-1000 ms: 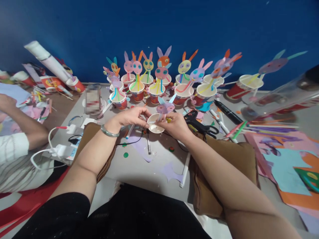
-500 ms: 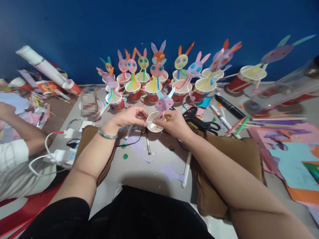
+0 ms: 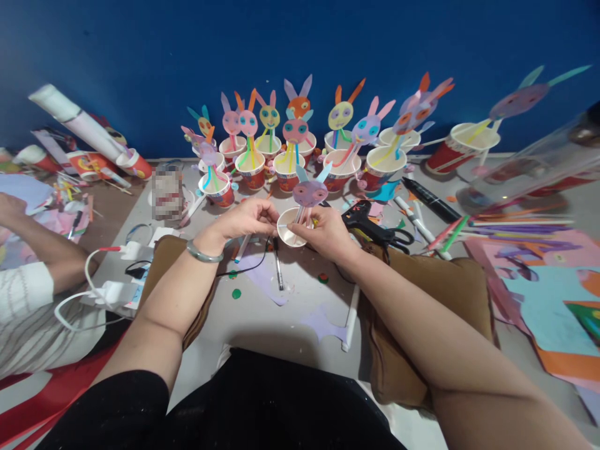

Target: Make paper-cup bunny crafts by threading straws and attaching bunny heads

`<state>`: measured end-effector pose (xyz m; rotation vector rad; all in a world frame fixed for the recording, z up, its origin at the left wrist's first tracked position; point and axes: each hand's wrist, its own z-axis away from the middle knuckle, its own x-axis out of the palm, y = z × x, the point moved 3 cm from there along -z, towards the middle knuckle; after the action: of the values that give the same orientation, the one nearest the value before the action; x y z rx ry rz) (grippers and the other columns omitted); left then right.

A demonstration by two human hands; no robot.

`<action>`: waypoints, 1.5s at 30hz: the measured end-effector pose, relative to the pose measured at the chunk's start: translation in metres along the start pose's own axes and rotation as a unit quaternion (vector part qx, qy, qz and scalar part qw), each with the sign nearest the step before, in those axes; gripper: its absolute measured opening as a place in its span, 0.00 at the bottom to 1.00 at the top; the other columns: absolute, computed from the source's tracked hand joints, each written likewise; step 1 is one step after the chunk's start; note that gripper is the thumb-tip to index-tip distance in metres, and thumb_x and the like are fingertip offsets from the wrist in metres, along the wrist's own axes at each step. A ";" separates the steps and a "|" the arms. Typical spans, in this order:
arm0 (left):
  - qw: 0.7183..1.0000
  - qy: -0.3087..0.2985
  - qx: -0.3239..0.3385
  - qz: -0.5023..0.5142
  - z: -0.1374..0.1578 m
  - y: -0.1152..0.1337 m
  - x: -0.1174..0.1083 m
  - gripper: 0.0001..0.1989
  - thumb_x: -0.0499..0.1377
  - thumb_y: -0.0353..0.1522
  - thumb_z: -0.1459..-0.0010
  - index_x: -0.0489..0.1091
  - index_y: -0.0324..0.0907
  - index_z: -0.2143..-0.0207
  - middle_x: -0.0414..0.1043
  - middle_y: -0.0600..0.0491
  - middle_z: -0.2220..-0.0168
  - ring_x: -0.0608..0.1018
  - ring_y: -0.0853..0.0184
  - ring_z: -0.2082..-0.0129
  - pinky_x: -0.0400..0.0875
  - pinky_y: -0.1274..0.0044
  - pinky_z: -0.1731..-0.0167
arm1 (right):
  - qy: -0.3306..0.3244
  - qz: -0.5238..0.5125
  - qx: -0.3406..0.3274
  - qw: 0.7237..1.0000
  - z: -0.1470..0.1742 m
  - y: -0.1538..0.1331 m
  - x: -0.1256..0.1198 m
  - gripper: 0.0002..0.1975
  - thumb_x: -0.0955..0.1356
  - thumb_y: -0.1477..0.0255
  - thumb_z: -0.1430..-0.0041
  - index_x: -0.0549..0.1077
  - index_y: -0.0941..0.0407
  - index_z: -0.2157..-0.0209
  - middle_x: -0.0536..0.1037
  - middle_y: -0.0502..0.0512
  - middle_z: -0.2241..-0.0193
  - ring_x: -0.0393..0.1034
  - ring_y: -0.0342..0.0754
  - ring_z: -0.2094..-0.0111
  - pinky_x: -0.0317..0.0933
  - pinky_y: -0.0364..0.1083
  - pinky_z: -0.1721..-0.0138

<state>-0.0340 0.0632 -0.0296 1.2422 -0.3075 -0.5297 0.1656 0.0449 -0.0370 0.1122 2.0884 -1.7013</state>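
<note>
Between my hands a paper cup (image 3: 287, 236) is tilted so that its white inside faces me. My left hand (image 3: 255, 220) grips the cup's left side, thumb at the rim. Pinched in my right hand (image 3: 330, 232), at the cup's right rim, are pale straws that carry a purple paper rabbit face (image 3: 310, 192) with light blue ears. The straws' lower ends reach into the cup; whether they touch its wall I cannot tell. Just right of my right hand lies a black glue gun (image 3: 370, 222). A pen (image 3: 279, 269) lies below the cup.
Several finished rabbit cups (image 3: 290, 172) stand along the blue wall. Brown cushions (image 3: 431, 300) lie under my forearms. Straws (image 3: 520, 224) and coloured paper (image 3: 548, 306) are at the right. Chargers with white cables (image 3: 117, 294) and a co-worker's arm (image 3: 51, 256) are at the left.
The rabbit face has tipped slightly and shifted a little to the right and up. The cup is turned slightly, showing more of its inside. Both hands keep their hold.
</note>
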 end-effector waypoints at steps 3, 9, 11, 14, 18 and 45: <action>0.999 0.016 0.005 -0.034 0.000 0.001 0.001 0.20 0.79 0.34 0.61 0.75 0.35 0.69 0.79 0.53 0.73 0.79 0.73 0.74 0.73 0.80 0.70 | -0.029 0.002 -0.008 1.000 0.000 -0.002 0.001 0.10 0.73 0.68 0.48 0.74 0.55 0.78 0.74 0.50 0.77 0.65 0.46 0.72 0.60 0.46 0.65; 0.999 -0.008 0.006 -0.049 0.001 0.002 0.004 0.17 0.78 0.35 0.58 0.78 0.35 0.70 0.80 0.51 0.73 0.80 0.72 0.73 0.76 0.79 0.67 | -0.048 -0.001 -0.029 0.998 0.000 -0.004 0.003 0.06 0.74 0.69 0.48 0.78 0.56 0.74 0.78 0.51 0.73 0.70 0.47 0.68 0.62 0.47 0.61; 0.999 -0.012 0.009 -0.049 0.001 0.003 0.003 0.17 0.78 0.35 0.58 0.79 0.35 0.70 0.80 0.51 0.72 0.80 0.72 0.73 0.77 0.78 0.66 | -0.056 -0.017 -0.029 0.998 0.000 -0.004 0.001 0.07 0.75 0.66 0.48 0.80 0.56 0.71 0.80 0.52 0.70 0.72 0.49 0.66 0.64 0.48 0.59; 0.998 -0.014 0.015 -0.060 0.001 0.003 0.001 0.16 0.78 0.35 0.56 0.79 0.35 0.70 0.80 0.51 0.72 0.80 0.71 0.73 0.77 0.78 0.67 | -0.077 -0.052 -0.033 0.995 -0.003 -0.005 -0.009 0.14 0.76 0.60 0.49 0.81 0.57 0.66 0.82 0.55 0.66 0.75 0.51 0.62 0.67 0.50 0.55; 0.996 -0.027 0.011 -0.085 0.001 0.002 -0.001 0.16 0.76 0.37 0.53 0.80 0.35 0.66 0.81 0.49 0.71 0.81 0.70 0.72 0.77 0.78 0.67 | -0.055 -0.129 -0.002 0.990 -0.012 0.000 -0.037 0.19 0.76 0.57 0.47 0.80 0.55 0.59 0.84 0.57 0.59 0.78 0.52 0.58 0.71 0.51 0.54; 0.998 0.028 0.009 0.055 -0.008 -0.007 0.008 0.14 0.73 0.29 0.48 0.70 0.36 0.70 0.79 0.54 0.73 0.83 0.70 0.71 0.80 0.78 0.68 | -0.199 -0.068 0.034 0.977 -0.011 -0.001 -0.055 0.29 0.82 0.60 0.59 0.66 0.51 0.61 0.76 0.46 0.74 0.72 0.45 0.75 0.63 0.44 0.76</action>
<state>-0.0246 0.0631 -0.0395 1.2481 -0.3315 -0.3977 0.2111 0.0671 -0.0138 -0.3320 1.7746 -1.7067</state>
